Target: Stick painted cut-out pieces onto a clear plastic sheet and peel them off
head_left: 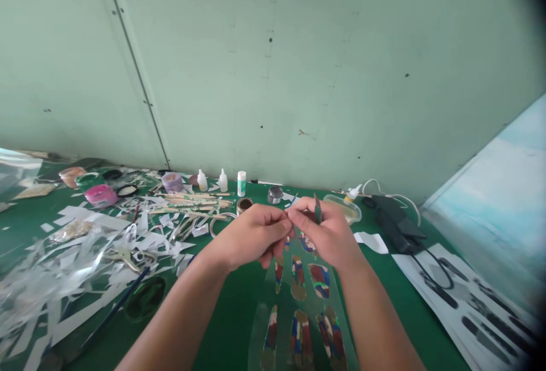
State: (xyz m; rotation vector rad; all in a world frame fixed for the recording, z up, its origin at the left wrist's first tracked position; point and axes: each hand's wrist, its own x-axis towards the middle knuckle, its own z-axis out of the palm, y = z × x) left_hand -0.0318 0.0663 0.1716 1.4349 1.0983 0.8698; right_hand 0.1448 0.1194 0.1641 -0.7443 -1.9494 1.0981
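Observation:
My left hand (pixel 262 233) and my right hand (pixel 327 229) meet above the table, their fingertips pinched together. What lies between the fingertips is too small to make out. A thin, dark, pointed tool (pixel 318 209) sticks up from the fingers of my right hand; its kind is not plain. Below both hands lies a clear sheet (pixel 281 303) with rows of flat, multicoloured pieces, among them a rounded piece (pixel 319 280) and a long piece (pixel 301 337). My hands partly hide the upper row.
Paper scraps (pixel 77 257), wooden sticks (pixel 191 203) and pliers (pixel 128 258) crowd the left. Paint jars (pixel 101 195), small white bottles (pixel 222 180) and a glue stick (pixel 242 184) stand along the wall. A black device (pixel 394 223) and a printed sheet (pixel 464 303) lie at right.

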